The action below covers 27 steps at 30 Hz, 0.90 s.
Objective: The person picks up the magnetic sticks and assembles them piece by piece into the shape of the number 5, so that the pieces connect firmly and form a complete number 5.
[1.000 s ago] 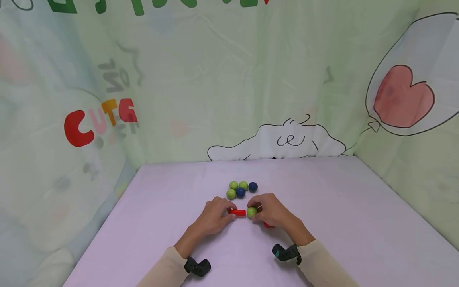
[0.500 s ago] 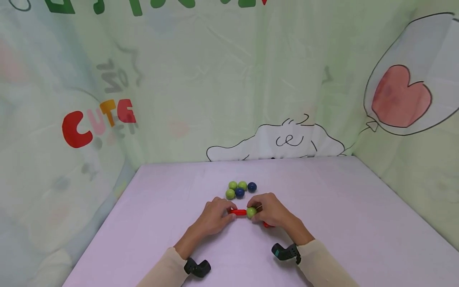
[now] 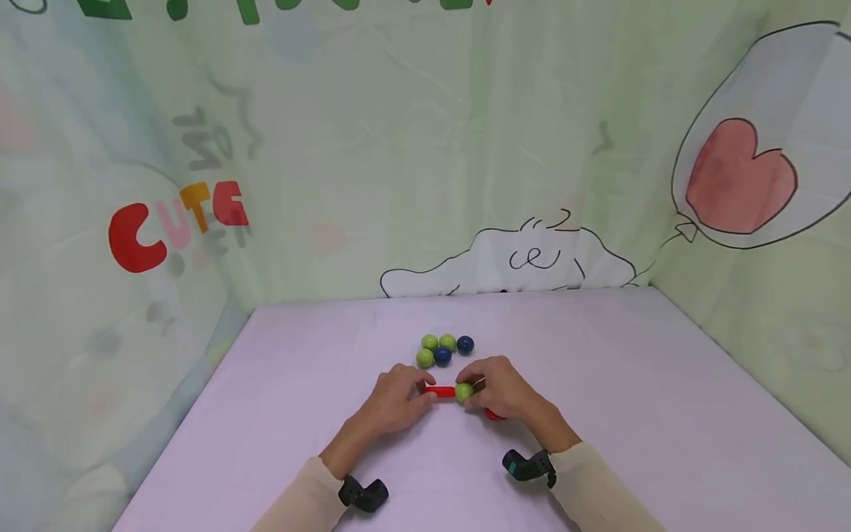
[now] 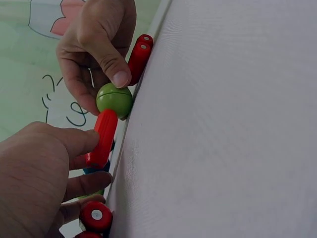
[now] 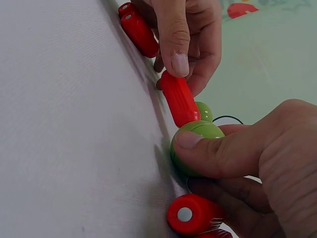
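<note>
My left hand (image 3: 399, 399) pinches a red rod (image 3: 442, 391) between thumb and fingers. In my right hand (image 3: 497, 388) is a green ball (image 3: 463, 392), held by thumb and fingertips. The rod's end meets the ball, as both wrist views show; whether they are joined I cannot tell. Other red rods (image 4: 140, 59) with pale round ends lie beside the right hand, partly covered by it in the head view. More red rods (image 5: 140, 32) lie beside the left hand, which hides them from the head camera.
Beyond the hands, a cluster of green balls (image 3: 425, 358) and blue balls (image 3: 442, 356) lies on the pale lilac tabletop (image 3: 572, 347). A printed curtain (image 3: 346, 148) hangs along the back and sides. Each wrist wears a black camera (image 3: 363, 494).
The small gap between rod and ball one second ago has closed, and they now touch. Both hands keep their holds. The head view has shifted slightly.
</note>
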Motion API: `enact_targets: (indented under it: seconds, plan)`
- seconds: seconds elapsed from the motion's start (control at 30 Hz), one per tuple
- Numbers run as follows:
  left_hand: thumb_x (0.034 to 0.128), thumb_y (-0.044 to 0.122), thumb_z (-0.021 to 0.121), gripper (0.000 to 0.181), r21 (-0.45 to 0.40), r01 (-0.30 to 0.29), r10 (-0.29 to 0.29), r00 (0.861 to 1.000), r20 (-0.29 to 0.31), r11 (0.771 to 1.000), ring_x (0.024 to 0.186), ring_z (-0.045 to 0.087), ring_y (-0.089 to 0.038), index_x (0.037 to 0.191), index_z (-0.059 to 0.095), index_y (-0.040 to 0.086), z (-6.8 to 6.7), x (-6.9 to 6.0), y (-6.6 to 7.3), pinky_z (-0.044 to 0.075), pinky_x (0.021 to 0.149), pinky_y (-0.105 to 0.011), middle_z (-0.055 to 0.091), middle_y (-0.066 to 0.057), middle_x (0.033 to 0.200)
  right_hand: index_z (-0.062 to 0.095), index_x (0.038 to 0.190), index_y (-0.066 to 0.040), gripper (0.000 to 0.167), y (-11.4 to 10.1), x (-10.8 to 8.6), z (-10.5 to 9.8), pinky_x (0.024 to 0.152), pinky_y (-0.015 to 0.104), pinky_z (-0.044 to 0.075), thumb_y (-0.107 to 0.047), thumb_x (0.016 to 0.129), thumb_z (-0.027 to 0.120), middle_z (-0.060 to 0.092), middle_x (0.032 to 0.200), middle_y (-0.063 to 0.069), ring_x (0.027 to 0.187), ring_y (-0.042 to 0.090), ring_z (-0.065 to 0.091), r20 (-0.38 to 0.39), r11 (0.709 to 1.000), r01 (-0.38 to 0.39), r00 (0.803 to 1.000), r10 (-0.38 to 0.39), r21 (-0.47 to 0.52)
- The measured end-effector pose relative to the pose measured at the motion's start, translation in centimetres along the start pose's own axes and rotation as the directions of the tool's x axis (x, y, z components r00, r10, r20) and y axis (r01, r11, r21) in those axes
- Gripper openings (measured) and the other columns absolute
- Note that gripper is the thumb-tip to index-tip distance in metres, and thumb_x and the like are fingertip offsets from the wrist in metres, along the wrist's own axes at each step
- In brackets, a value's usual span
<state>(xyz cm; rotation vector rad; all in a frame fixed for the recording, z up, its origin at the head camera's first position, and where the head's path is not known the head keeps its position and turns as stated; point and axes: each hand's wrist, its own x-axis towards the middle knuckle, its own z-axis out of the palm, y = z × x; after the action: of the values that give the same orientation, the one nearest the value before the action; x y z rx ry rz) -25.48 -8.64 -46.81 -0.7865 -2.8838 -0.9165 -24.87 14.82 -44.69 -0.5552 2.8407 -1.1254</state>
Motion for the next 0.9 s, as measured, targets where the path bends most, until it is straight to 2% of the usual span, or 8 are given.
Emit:
enact_targets:
  seconds: [0.2, 0.4, 0.6, 0.9]
  plan:
    - [0.0973, 0.027, 0.066, 0.024, -0.029, -0.013, 0.013, 1.000, -0.003, 0.999, 0.096, 0.054, -0.013, 0.119, 0.070, 0.018, -0.3, 0.3, -0.2, 0.046, 0.091, -0.039, 0.062, 0.011, 0.093, 0.076, 0.105, -0.008, 0.033, 0.2, 0.0, -0.5, 0.091, 0.044, 0.056, 0.001, 0.075, 0.086, 0.072, 0.098, 0.000, 0.092, 0.017, 0.066, 0.004, 1.000, 0.009, 1.000, -0.009, 0.001]
    - [0.0984, 0.029, 0.066, 0.026, -0.079, 0.042, -0.043, 0.999, -0.008, 0.996, 0.095, 0.058, -0.015, 0.121, 0.067, 0.016, -1.1, 0.8, -0.4, 0.051, 0.088, -0.038, 0.064, 0.008, 0.097, 0.077, 0.104, -0.009, 0.032, 0.4, 0.2, -0.1, 0.090, 0.042, 0.056, 0.000, 0.075, 0.086, 0.072, 0.098, -0.001, 0.091, 0.017, 0.066, 0.004, 1.000, 0.021, 1.000, -0.021, 0.015]
    - [0.0979, 0.028, 0.068, 0.029, -0.104, 0.069, -0.072, 0.997, -0.028, 0.992, 0.092, 0.058, -0.014, 0.124, 0.063, 0.016, -1.5, 1.8, -0.8, 0.052, 0.082, -0.033, 0.061, 0.006, 0.096, 0.077, 0.104, -0.011, 0.031, 0.5, 0.4, 0.0, 0.090, 0.043, 0.056, -0.002, 0.075, 0.087, 0.072, 0.098, -0.002, 0.092, 0.016, 0.065, 0.008, 1.000, 0.005, 1.000, -0.005, 0.016]
    - [0.0965, 0.028, 0.070, 0.041, -0.104, 0.121, -0.126, 0.991, -0.048, 0.987, 0.096, 0.062, -0.017, 0.134, 0.056, 0.019, -1.9, 3.1, -0.9, 0.055, 0.078, -0.032, 0.061, -0.003, 0.113, 0.077, 0.105, -0.009, 0.032, 0.6, 0.3, -0.1, 0.090, 0.044, 0.056, -0.001, 0.075, 0.087, 0.072, 0.098, -0.001, 0.092, 0.017, 0.066, 0.015, 0.999, 0.022, 1.000, -0.023, 0.032]
